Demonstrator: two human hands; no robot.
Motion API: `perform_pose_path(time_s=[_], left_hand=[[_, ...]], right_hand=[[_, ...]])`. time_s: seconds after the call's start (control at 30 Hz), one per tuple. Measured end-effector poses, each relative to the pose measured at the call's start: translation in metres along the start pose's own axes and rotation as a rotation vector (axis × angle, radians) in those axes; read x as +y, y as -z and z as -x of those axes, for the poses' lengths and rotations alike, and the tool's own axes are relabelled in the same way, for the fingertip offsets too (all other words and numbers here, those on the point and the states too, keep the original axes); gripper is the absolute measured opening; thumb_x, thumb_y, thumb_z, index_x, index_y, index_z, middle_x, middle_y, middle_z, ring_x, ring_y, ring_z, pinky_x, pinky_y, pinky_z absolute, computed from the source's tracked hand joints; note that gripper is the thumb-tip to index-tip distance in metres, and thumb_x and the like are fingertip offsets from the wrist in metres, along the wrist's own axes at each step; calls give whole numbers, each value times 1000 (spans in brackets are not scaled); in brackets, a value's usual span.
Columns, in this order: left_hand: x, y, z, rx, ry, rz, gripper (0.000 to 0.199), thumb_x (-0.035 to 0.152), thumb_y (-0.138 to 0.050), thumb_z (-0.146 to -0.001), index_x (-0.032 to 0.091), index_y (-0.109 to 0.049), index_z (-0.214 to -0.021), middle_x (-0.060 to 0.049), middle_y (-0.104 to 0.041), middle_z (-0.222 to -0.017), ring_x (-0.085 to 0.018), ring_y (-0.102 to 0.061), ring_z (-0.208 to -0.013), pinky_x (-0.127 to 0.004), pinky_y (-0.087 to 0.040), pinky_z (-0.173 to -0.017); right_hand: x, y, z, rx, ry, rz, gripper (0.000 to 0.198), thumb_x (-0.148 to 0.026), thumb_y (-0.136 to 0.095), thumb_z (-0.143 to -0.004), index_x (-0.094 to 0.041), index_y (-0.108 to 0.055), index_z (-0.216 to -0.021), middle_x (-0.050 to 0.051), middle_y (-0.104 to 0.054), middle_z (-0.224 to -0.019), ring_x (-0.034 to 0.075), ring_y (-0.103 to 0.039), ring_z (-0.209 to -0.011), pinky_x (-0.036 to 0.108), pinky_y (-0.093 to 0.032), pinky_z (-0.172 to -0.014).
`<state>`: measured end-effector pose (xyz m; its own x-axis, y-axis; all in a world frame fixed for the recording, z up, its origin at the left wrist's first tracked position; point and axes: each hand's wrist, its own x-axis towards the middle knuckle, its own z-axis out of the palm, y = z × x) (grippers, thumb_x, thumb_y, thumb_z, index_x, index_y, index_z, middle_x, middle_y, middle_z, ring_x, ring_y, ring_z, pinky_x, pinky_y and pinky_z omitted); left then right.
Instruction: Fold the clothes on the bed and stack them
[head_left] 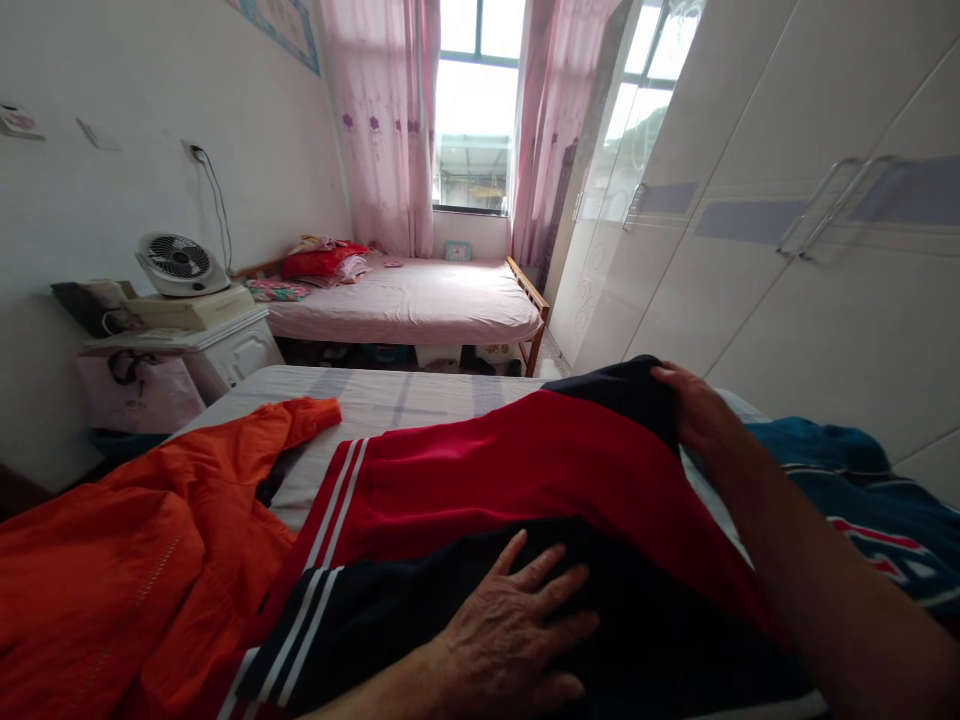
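Observation:
A red top with navy parts point(480, 460) lies spread across the bed in front of me, with double white stripes near its left end. My left hand point(517, 625) rests flat on its navy sleeve point(405, 610), fingers spread. At the far right corner, my right hand point(694, 405) grips the navy edge of the top, which is raised there; the thumb side is partly hidden. An orange jacket point(150, 540) lies crumpled to the left. To the right, partly behind my right forearm, is a teal garment point(847, 455) with white and red markings.
Beyond this bed point(382, 395) stands a second bed point(420, 300) with pink sheets and red bedding. A fan point(184, 262) sits on a box on a white cabinet point(232, 350) at left. White wardrobe doors point(750, 280) line the right side.

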<state>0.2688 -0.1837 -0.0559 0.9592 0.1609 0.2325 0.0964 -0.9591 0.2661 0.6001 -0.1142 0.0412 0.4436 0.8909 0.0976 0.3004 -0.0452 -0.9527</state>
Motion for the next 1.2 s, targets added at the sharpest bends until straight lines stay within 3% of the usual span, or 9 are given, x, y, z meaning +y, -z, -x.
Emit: perform_pose_path(time_s=[0.1,0.23,0.3,0.5,0.67,0.8,0.9,1.07,1.2], left_hand=[[0,0,0,8,-3,1,51,50,-34,-93,30,-37,-139,-3,-31,-151,-27,-22,-140,-56,-12,-113],[1,0,-1,23,3,-14,49,49,-38,-92,29,-40,-137,-4,-34,-150,-27,-24,-139,-56,-13,-112],[2,-1,-1,27,3,-34,49,48,-40,-91,30,-41,-137,-4,-34,-150,-28,-25,-139,-56,-14,-112],[3,2,-1,1,31,-24,49,49,-38,-92,31,-40,-137,-2,-35,-150,-26,-25,-139,-55,-15,-112],[3,0,-2,-16,61,41,48,49,-35,-93,31,-41,-136,-4,-35,-149,-27,-24,-140,-58,-14,-112],[1,-4,-2,-43,88,70,50,51,-36,-92,33,-37,-139,-5,-36,-149,-28,-29,-138,-59,-18,-110],[-1,-7,-1,-53,113,85,52,53,-36,-91,34,-35,-140,-5,-35,-150,-30,-30,-137,-61,-19,-109],[1,-7,-1,-63,127,108,54,53,-36,-91,33,-34,-140,-7,-33,-150,-31,-29,-137,-62,-21,-108],[-9,26,4,-18,187,73,43,42,-47,-89,30,-48,-131,-6,-49,-140,-26,-46,-127,-45,-38,-104]], right_hand=[[-10,13,23,-124,-86,-270,26,-32,-49,-82,-20,-60,-102,7,-70,-81,21,-68,-74,31,-55,-67],[6,2,38,-309,-450,-227,24,-32,-56,-79,-18,-63,-97,6,-70,-73,20,-67,-66,32,-55,-65],[9,-9,35,-266,-480,-176,34,-20,-59,-73,-17,-61,-107,4,-69,-71,17,-64,-59,29,-54,-59],[-23,-11,16,271,256,-168,44,-21,-57,-71,-26,-58,-115,-2,-63,-85,11,-56,-64,22,-48,-58],[-33,2,19,333,470,271,39,-19,-49,-77,-21,-58,-115,1,-61,-81,13,-54,-65,28,-47,-63],[-45,8,12,354,745,623,40,-11,-40,-78,-19,-61,-112,7,-53,-130,24,-45,-123,41,-35,-102],[-49,15,0,346,620,504,51,-9,-34,-80,-24,-52,-125,2,-45,-141,21,-41,-130,39,-40,-100],[-9,18,-1,315,199,605,42,-17,-49,-76,-15,-63,-115,11,-70,-94,27,-64,-93,45,-48,-85],[35,3,15,79,81,729,45,-33,-51,-80,-12,-61,-119,13,-69,-104,26,-65,-95,39,-47,-88]])
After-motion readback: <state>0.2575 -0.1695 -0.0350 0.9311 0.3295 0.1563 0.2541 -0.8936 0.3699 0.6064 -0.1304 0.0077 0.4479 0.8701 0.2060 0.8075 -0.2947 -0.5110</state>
